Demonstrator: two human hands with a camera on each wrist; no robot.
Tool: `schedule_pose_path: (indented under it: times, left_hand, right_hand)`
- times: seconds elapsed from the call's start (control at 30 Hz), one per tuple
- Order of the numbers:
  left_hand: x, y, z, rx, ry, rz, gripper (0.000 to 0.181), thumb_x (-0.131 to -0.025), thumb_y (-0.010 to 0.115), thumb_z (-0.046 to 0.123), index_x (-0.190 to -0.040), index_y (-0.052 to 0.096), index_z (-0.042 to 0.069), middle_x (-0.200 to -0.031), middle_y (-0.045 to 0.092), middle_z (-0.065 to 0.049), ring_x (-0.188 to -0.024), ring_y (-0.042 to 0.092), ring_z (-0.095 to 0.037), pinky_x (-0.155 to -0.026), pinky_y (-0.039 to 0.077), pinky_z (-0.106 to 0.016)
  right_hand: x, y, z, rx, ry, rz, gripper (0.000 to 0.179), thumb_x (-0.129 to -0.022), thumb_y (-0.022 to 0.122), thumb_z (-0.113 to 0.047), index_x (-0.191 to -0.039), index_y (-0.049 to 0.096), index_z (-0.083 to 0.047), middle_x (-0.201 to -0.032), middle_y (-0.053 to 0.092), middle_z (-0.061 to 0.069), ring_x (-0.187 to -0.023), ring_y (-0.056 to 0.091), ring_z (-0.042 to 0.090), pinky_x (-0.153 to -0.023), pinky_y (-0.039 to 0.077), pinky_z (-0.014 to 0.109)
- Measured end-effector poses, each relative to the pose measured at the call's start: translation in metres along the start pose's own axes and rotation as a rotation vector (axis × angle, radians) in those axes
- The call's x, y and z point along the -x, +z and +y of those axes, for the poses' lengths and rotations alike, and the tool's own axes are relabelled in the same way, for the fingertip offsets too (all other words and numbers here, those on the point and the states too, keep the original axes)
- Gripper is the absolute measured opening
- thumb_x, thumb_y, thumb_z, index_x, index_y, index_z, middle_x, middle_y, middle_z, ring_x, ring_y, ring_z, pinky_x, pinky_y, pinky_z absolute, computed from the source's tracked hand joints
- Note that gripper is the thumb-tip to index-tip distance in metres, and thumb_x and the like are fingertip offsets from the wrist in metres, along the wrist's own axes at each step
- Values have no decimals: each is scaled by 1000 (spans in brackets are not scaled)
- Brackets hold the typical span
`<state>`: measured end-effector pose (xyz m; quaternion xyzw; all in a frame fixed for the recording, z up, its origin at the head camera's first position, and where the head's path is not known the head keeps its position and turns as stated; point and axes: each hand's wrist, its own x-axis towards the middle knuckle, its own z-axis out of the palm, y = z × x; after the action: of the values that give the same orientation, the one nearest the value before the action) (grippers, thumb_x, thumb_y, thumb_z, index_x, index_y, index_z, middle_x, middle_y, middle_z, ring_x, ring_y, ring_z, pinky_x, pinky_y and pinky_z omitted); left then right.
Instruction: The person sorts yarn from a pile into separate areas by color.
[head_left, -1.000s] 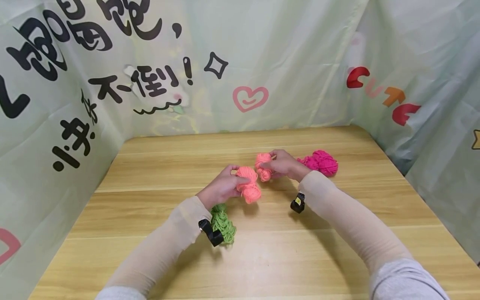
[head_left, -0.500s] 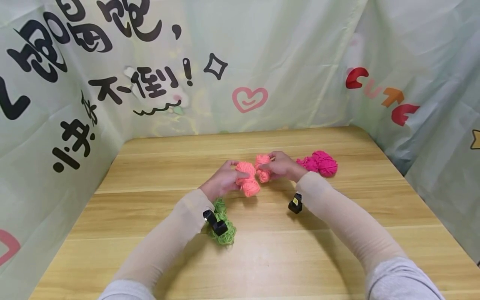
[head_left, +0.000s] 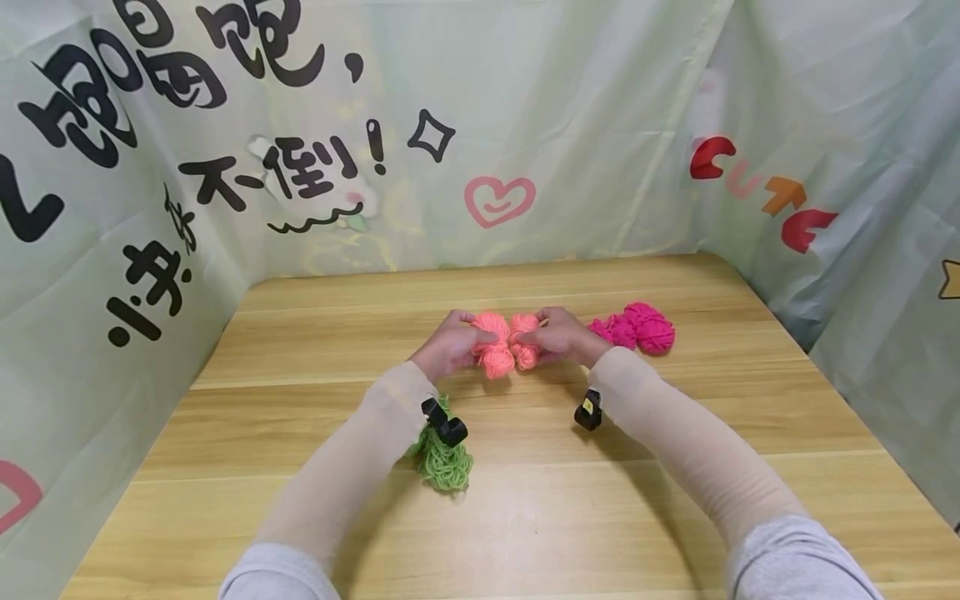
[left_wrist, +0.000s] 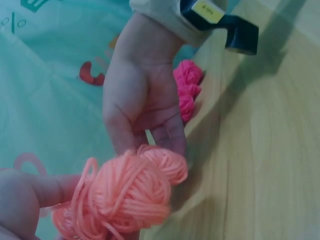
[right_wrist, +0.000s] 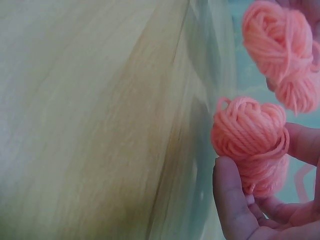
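Note:
Near the table's middle, my left hand (head_left: 448, 345) pinches a coral yarn bundle (head_left: 495, 360), drawn in at its waist, between thumb and fingers. Close beside it, my right hand (head_left: 561, 335) grips a second coral yarn bundle (head_left: 525, 357) of the same shape. The two bundles stand side by side in the head view, their inner edges nearly meeting. In the right wrist view, thumb and fingers curl round the nearer bundle (right_wrist: 250, 135), while the left hand's bundle (right_wrist: 280, 42) shows above it. Loose strands hang from the left bundle (left_wrist: 127, 192) in the left wrist view.
A green yarn bundle (head_left: 446, 463) lies on the wooden table (head_left: 570, 517) under the left wrist, partly covered by the black wrist camera (head_left: 446, 423). A magenta yarn bundle (head_left: 649, 329) lies right of the right hand. Printed cloth (head_left: 600, 125) encloses the back and sides.
My left hand has moved its coral bundle away from me, up level with the other one, and the gap between them has narrowed. My right hand has barely moved.

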<state>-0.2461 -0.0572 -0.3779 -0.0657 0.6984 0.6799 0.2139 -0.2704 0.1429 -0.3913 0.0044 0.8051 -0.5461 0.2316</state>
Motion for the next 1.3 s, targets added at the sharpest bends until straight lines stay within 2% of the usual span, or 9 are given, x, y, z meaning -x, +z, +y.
schedule_pose_path:
  times: [0.2,0.33,0.6,0.73,0.9,1.13,1.3]
  left_hand:
    - [-9,1,2,-30,-18,31,47,-90,67,3,-123,33,8,-102,45,-9,-69,44,-15,-61,43,-27]
    - [-14,0,3,-60,-25,46,46,-90,68,5,-121,35,7,-104,47,-9,-72,48,-15,-63,46,-27]
    - [-22,0,-2,-138,23,106,46,-88,69,4,-121,37,4,-108,47,-13,-74,49,-16,-67,46,-28]
    - [-23,1,-5,-158,46,146,45,-89,68,3,-122,38,3,-108,47,-14,-71,48,-14,-67,46,-28]
    - [-24,3,-7,-172,55,159,41,-90,68,3,-120,40,1,-106,48,-13,-70,50,-13,-68,48,-28]
    - [-26,5,-10,-302,51,194,36,-89,71,8,-119,51,2,-97,53,-11,-70,51,-14,-61,47,-25]
    - [-28,7,-11,-333,44,216,34,-89,71,10,-118,55,4,-94,55,-9,-67,49,-14,-59,44,-26]
  right_hand:
    - [-1,1,0,0,2,12,57,-90,69,-12,-132,36,6,-110,48,17,-70,59,17,-77,58,41]
    - [-2,2,0,1,5,19,55,-89,69,-13,-131,37,5,-109,48,16,-70,59,17,-78,58,42]
    - [-2,4,0,31,11,33,54,-91,68,-12,-133,38,4,-110,50,17,-76,59,18,-79,57,41]
    - [-3,4,1,55,9,43,55,-91,68,-13,-134,38,4,-111,51,17,-80,59,20,-78,58,38]
    - [-5,5,3,50,0,47,54,-90,69,-13,-131,40,4,-110,52,17,-80,59,21,-75,58,36]
    - [-5,7,5,51,2,56,49,-90,68,-11,-128,40,4,-106,54,16,-80,60,20,-72,59,33]
    - [-4,8,3,73,0,74,49,-90,68,-12,-127,40,4,-105,54,16,-80,59,18,-74,58,34]
